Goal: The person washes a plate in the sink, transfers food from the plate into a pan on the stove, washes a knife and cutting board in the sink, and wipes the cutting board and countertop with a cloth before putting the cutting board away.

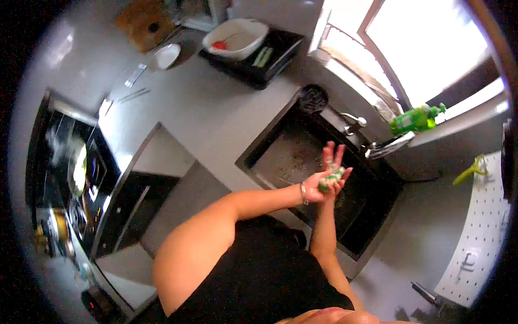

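Both hands meet over the black sink [270, 155]. My left hand [314, 189], with a bracelet at its wrist, has its fingers curled around a green-and-white clump [333, 177]. What the clump is made of is too blurred to tell; it looks like small pieces. Touching it from the other side is my right hand [336, 155], whose fingers stretch out apart and point toward the faucet [353, 121]. The palms partly hide each other.
Along the window ledge lies a green bottle [415, 120]. On the counter, a white basin [237, 40] holding something red sits by a black tray [286, 48] with green pieces. A white plate [166, 56], chopsticks [134, 95], and a stove with a pan [79, 167] are at left.
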Tool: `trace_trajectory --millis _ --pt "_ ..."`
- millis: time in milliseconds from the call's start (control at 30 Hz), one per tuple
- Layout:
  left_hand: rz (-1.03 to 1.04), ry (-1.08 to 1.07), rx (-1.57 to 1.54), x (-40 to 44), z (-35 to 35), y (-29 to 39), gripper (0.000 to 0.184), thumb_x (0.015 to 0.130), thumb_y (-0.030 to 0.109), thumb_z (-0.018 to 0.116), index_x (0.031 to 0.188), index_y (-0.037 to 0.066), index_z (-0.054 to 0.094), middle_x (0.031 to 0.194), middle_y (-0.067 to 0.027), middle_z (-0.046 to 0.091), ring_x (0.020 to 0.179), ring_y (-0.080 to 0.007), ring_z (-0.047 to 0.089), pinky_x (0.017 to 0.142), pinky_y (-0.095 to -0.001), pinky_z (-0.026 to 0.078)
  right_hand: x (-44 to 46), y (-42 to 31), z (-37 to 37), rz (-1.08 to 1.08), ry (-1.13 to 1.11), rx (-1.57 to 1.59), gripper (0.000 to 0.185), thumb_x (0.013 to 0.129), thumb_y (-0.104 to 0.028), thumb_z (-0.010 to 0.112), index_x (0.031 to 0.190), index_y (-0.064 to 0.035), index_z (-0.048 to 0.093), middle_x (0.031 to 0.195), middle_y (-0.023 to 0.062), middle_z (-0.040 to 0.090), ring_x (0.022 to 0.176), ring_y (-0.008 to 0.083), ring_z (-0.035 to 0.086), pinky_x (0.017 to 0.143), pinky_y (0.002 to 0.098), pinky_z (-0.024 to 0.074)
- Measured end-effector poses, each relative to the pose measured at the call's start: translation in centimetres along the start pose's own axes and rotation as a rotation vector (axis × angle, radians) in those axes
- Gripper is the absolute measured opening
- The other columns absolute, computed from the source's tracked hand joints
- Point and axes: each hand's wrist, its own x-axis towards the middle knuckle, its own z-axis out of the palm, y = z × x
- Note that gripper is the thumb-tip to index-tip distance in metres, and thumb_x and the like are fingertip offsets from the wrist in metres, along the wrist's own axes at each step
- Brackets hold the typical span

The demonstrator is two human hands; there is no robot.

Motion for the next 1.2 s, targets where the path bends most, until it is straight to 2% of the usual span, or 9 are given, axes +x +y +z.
trace_trajectory --millis 67,133,333,533,700,900,1000,1133,1200 --pt "0.008 0.037 0.049 -0.7 0.5 -0.9 0.035 0.087 0.029 0.053 0.108 0.002 0.048 0.1 -0.0099 0.053 0.075 -0.0156 0.052 0.057 -0.0229 0.048 0.2 -1.5 -0.1 -0.063 -0.038 -0.314 0.063 0.085 -0.013 0.053 0.14 -0.017 0.021 0.125 0.0084 0.041 0.101 0.019 0.047 0.084 0.0291 0.0456" --pt "-0.03 0.119 0.165 -1.1 0.9 -1.0 0.025 0.086 0.023 0.055 0.1 0.002 0.051 0.092 -0.0062 0.055 0.073 -0.0139 0.052 0.053 -0.0216 0.046 0.5 -1.8 2.5 0.086 -0.045 -0.384 0.066 0.083 -0.005 0.053 0.14 -0.0154 0.021 0.1 0.0033 0.046 0.077 0.0105 0.046 0.07 0.0225 0.0458" --pt "0.065 0.487 0.726 0.2 -2.0 2.4 0.009 0.084 0.016 0.052 0.084 0.009 0.048 0.069 -0.0009 0.049 0.05 -0.005 0.043 0.037 -0.0151 0.033 1.8 -2.1 5.2 0.521 0.167 -1.486 0.058 0.087 -0.011 0.053 0.137 -0.0031 0.026 0.072 0.0008 0.048 0.064 0.0072 0.044 0.06 0.0201 0.038" --pt "0.185 1.089 1.846 0.3 -3.4 3.1 0.018 0.084 0.021 0.049 0.095 0.006 0.052 0.082 -0.0096 0.056 0.07 -0.0173 0.054 0.053 -0.0295 0.043 1.2 -2.8 -2.7 0.385 0.475 -1.682 0.035 0.095 -0.014 0.037 0.129 -0.0078 0.041 0.059 -0.0018 0.038 0.049 0.0067 0.034 0.044 0.0221 0.0325" --pt "-0.002 1.529 2.476 -0.3 -4.9 3.4 0.027 0.084 0.023 0.049 0.1 0.003 0.056 0.09 -0.0157 0.062 0.083 -0.0252 0.062 0.064 -0.039 0.049 -1.1 -1.3 -7.4 0.148 0.936 -1.619 0.032 0.095 -0.015 0.034 0.123 -0.0056 0.046 0.065 0.0025 0.043 0.053 0.0127 0.038 0.049 0.0286 0.0368" --pt "0.268 1.318 2.817 -4.0 -5.4 3.9 0.025 0.083 0.024 0.051 0.095 0.002 0.057 0.082 -0.0144 0.063 0.076 -0.0251 0.063 0.062 -0.0387 0.05 -3.6 -2.3 -13.7 0.185 1.307 -1.109 0.036 0.09 -0.017 0.045 0.122 -0.0009 0.045 0.074 0.0067 0.057 0.063 0.0195 0.053 0.061 0.036 0.0462" --pt "0.52 1.214 2.913 -3.9 -5.7 5.1 0.025 0.082 0.024 0.053 0.092 0.001 0.058 0.078 -0.0138 0.064 0.072 -0.025 0.064 0.061 -0.0386 0.05 -1.1 -4.9 -11.0 0.565 1.065 -0.997 0.035 0.09 -0.018 0.046 0.121 -0.0018 0.047 0.09 0.01 0.06 0.079 0.0217 0.056 0.07 0.0382 0.0471" --pt "0.05 1.351 2.971 -4.9 -0.5 3.9 0.039 0.078 0.038 0.064 0.089 0.001 0.065 0.087 -0.0126 0.065 0.081 -0.0246 0.063 0.06 -0.0357 0.052 -2.9 -3.9 -0.3 0.311 0.514 -1.009 0.039 0.084 -0.038 0.055 0.106 -0.0064 0.059 0.111 0.0104 0.054 0.097 0.0213 0.05 0.083 0.0392 0.0408" --pt "-0.091 1.343 2.963 -6.8 1.4 2.5 0.044 0.086 0.042 0.05 0.092 0.001 0.064 0.082 -0.0121 0.064 0.074 -0.0239 0.062 0.054 -0.035 0.05 -5.3 -8.1 -3.5 0.517 0.616 -1.546 0.046 0.077 -0.047 0.061 0.105 -0.0107 0.061 0.123 0.0097 0.047 0.101 0.0209 0.047 0.087 0.0401 0.0381"
